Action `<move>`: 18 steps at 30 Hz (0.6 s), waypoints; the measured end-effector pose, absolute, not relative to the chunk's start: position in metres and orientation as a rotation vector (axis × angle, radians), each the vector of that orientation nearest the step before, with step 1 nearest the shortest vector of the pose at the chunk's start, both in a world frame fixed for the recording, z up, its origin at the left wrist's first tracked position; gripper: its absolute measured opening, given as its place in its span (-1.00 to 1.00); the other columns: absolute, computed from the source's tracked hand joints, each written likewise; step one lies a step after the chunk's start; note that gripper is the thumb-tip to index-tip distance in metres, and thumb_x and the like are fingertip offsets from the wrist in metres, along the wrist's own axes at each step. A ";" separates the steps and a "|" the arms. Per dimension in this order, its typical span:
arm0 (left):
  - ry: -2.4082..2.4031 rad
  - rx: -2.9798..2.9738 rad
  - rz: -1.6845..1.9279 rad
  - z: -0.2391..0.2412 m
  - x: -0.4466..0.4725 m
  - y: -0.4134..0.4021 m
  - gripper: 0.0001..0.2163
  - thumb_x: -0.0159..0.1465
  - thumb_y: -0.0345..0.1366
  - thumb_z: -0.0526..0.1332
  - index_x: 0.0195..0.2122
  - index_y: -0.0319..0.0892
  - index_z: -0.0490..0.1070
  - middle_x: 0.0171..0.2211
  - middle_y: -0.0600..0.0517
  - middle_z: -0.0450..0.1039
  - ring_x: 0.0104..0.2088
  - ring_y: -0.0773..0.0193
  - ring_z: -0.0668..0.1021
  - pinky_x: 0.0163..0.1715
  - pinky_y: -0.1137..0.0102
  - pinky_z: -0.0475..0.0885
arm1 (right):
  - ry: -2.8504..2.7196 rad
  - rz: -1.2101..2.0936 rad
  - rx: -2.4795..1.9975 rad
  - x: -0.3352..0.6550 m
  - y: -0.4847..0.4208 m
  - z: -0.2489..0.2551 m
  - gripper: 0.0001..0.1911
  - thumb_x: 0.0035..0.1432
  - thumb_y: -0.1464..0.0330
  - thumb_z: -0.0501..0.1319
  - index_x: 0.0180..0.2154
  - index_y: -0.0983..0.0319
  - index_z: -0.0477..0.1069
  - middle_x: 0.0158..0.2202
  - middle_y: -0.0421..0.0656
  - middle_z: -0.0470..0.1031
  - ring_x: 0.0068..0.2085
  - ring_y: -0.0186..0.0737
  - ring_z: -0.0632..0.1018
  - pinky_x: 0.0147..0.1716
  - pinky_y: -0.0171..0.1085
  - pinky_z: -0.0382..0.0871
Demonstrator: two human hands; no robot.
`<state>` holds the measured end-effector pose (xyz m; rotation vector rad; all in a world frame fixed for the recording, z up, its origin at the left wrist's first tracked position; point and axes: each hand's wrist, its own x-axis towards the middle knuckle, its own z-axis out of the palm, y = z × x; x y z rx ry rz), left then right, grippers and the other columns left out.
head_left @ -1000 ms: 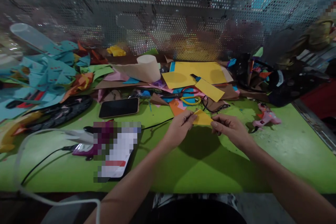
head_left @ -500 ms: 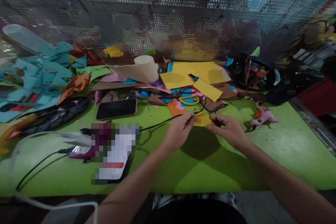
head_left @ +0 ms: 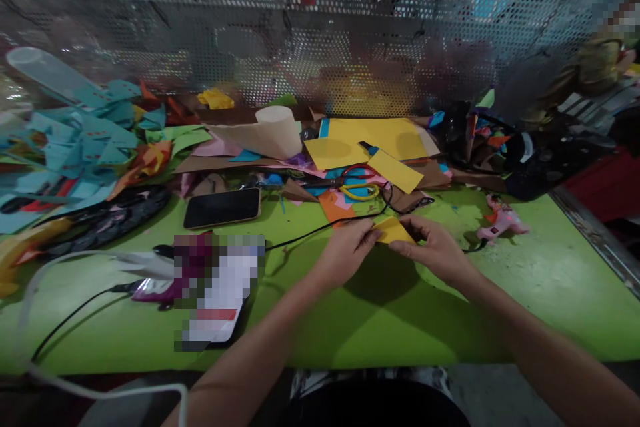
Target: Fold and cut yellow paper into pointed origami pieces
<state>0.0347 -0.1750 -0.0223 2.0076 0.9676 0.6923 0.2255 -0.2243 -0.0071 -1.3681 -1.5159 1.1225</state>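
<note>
A small piece of yellow paper [head_left: 393,231] is held between my two hands, above the green tabletop [head_left: 385,327]. My left hand [head_left: 347,249] pinches its left edge, with thumb and fingers pressed together. On the other side, my right hand [head_left: 433,245] grips the right edge between thumb and fingers. Just beyond the hands lie scissors [head_left: 361,192] with a red and a yellow handle loop. A yellow paper strip [head_left: 396,171] rests behind them on larger yellow sheets [head_left: 385,133]. A black cable [head_left: 305,235] runs behind my hands.
To the left are a dark phone [head_left: 222,207], a second phone [head_left: 225,293] with a lit screen and a purple glue gun [head_left: 175,280]. Turquoise paper scraps [head_left: 80,133] heap up at the far left. A pink glue gun [head_left: 504,220] lies right. A perforated metal panel [head_left: 320,27] stands behind.
The yellow paper has tilted between my hands and shows a more upright face. My left hand has shifted slightly right; both hands still hold the paper.
</note>
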 end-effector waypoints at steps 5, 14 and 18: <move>0.915 1.999 0.647 -0.021 0.036 -0.176 -0.73 0.36 -0.15 0.04 -0.47 -0.13 0.21 -0.52 0.10 0.25 -0.48 0.31 0.30 -0.47 0.42 0.11 | -1.424 1.169 -1.378 0.226 -0.223 -0.013 -0.76 0.01 0.18 0.35 -0.33 0.20 0.49 -0.42 -0.22 0.49 -0.37 -0.21 0.45 -0.39 -0.29 0.28; 0.889 2.039 0.610 -0.017 0.034 -0.178 -0.76 0.32 -0.22 0.07 -0.49 -0.13 0.20 -0.53 0.11 0.23 -0.49 0.31 0.29 -0.47 0.42 0.09 | -1.345 1.147 -1.361 0.223 -0.222 -0.005 -0.67 -0.10 0.14 0.43 -0.33 0.19 0.49 -0.38 -0.18 0.52 -0.34 -0.20 0.48 -0.34 -0.27 0.35; 0.852 1.964 0.582 -0.014 0.035 -0.180 -0.71 0.35 -0.15 0.05 -0.49 -0.13 0.23 -0.55 0.11 0.26 -0.49 0.30 0.34 -0.47 0.42 0.13 | -1.264 1.153 -1.366 0.226 -0.221 -0.009 -0.69 -0.09 0.11 0.42 -0.47 0.20 0.48 -0.48 -0.20 0.49 -0.41 -0.23 0.45 -0.40 -0.27 0.32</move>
